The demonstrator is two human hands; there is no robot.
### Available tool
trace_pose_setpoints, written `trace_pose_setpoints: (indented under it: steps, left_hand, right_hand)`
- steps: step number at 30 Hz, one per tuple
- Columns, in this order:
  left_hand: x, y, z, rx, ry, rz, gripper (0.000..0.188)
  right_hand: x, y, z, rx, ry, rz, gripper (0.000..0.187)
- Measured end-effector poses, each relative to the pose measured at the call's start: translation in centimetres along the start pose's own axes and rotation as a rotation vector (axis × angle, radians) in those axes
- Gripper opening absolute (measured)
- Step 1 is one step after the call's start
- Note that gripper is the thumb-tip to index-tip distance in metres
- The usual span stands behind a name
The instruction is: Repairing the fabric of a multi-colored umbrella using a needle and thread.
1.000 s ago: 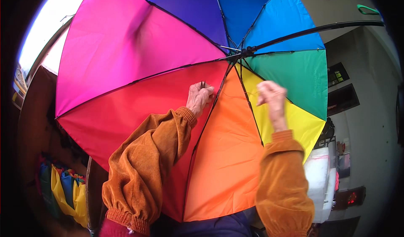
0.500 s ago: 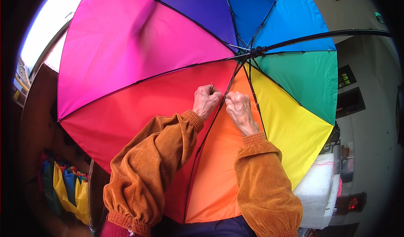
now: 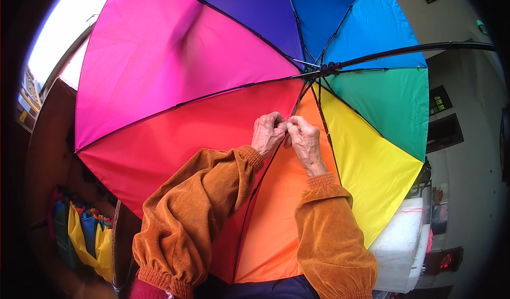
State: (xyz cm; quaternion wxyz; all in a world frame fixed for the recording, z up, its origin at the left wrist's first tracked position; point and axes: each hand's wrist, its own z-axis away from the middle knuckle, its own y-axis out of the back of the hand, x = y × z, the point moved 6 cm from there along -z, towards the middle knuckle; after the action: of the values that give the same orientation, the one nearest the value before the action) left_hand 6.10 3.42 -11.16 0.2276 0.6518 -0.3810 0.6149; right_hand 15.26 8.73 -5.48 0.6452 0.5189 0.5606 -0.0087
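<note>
Nearby, bright fabric (image 3: 76, 227) lies left; pinched hands (image 3: 269, 134) (image 3: 306, 144), contents unclear, cover one umbrella rib (image 3: 256, 189)

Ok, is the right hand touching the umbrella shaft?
Apart: the head view shows the right hand in front of the orange panel, lower in the picture than the umbrella shaft, with coloured fabric visible between.

white glare (image 3: 66, 36) upper left, dark rim (image 3: 9, 139)
</note>
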Motion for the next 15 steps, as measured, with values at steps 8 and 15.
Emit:
trace_pose_setpoints:
  steps: [8, 15]
  left_hand:
    - [-0.7, 0.8, 0.1, 0.101, 0.324, 0.69, 0.016]
    - [0.0, 0.1, -0.2, 0.077, 0.482, 0.816, 0.011]
  right_hand:
    - [-0.5, 5.1, -1.1, 0.501, -0.127, -0.563, 0.01]
    - [1.7, 17.5, -0.6, 0.495, -0.179, -0.955, 0.007]
